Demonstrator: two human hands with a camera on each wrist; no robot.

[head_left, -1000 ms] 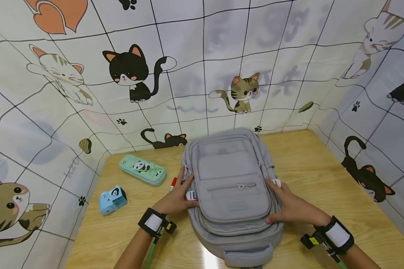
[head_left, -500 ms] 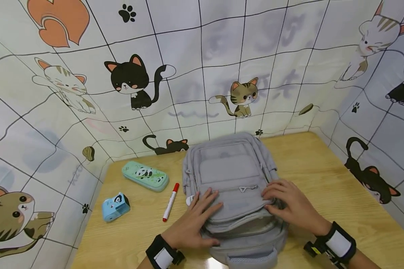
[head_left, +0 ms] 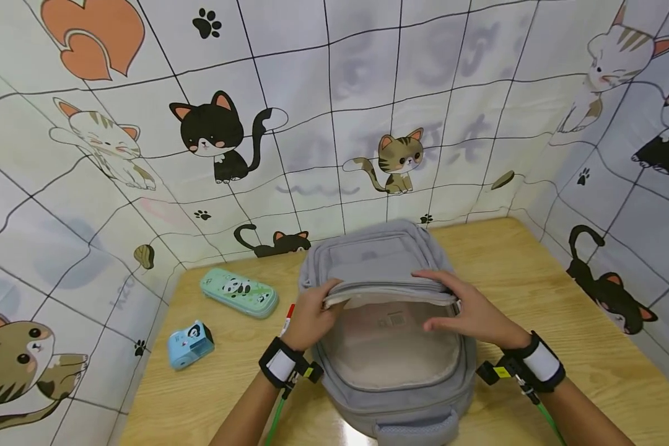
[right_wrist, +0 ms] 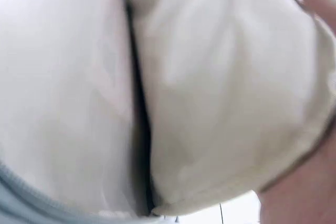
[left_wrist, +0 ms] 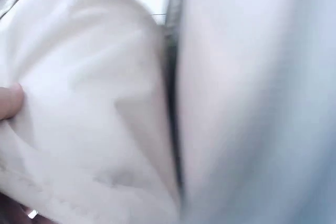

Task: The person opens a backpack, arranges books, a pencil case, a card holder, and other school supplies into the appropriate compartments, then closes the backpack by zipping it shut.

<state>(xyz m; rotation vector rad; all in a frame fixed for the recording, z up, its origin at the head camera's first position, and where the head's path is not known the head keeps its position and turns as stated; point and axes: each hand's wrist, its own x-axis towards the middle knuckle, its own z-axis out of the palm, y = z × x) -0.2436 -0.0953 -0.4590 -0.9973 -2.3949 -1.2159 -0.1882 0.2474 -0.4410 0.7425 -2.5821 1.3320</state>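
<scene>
1. Head: A creased white sheet (head_left: 334,74) printed with cats is hanging around a wood-grain table (head_left: 541,285). A soft grey backpack (head_left: 398,397) is lying mid-table, gaping, its pale lining (head_left: 393,356) showing. The left hand (head_left: 312,316) is gripping the lifted flap (head_left: 384,288) by one edge; the right hand (head_left: 474,310) is touching the opposite edge, fingers straight, thumb apart. A rounded green case (head_left: 240,293), a small blue box (head_left: 191,345) and a red marker (head_left: 288,317) are lying to the left.
2. Left wrist: A fingertip (left_wrist: 9,102) is pressing the wrinkled lining.
3. Right wrist: The lining is bulging beside a dark gap, slightly blurred.
</scene>
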